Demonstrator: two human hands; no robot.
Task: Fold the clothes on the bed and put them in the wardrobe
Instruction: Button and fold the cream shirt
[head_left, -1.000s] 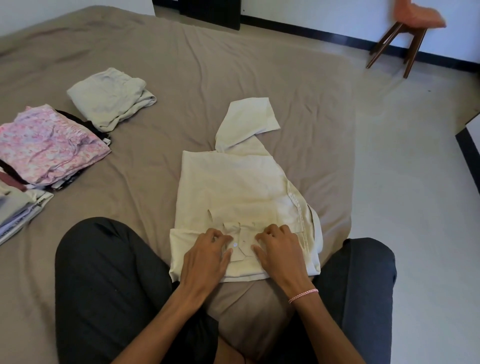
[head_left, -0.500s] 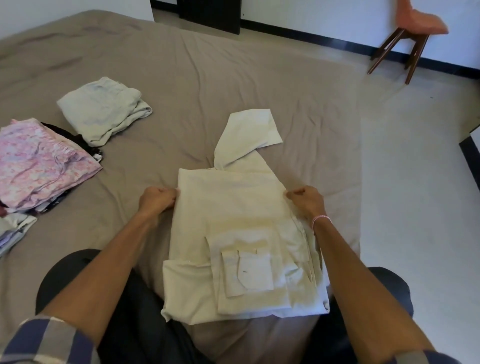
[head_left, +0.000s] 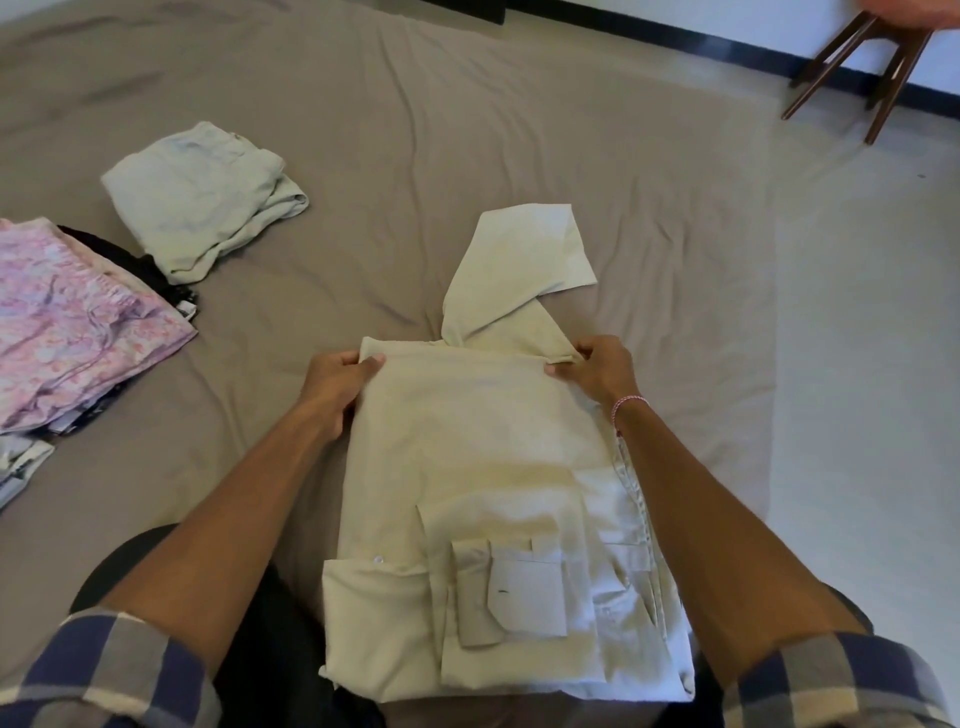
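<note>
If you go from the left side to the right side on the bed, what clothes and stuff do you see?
Pink floral folded cloth → pale green folded garment → left hand → cream shirt being folded → right hand → dark wooden chair legs on the floor.

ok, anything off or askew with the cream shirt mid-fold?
One thing: a sleeve sticks out past the far edge of the cream shirt, bent at an angle onto the bed sheet, outside the folded rectangle. The left hand and right hand pinch the far corners. Nothing looks damaged.
</note>
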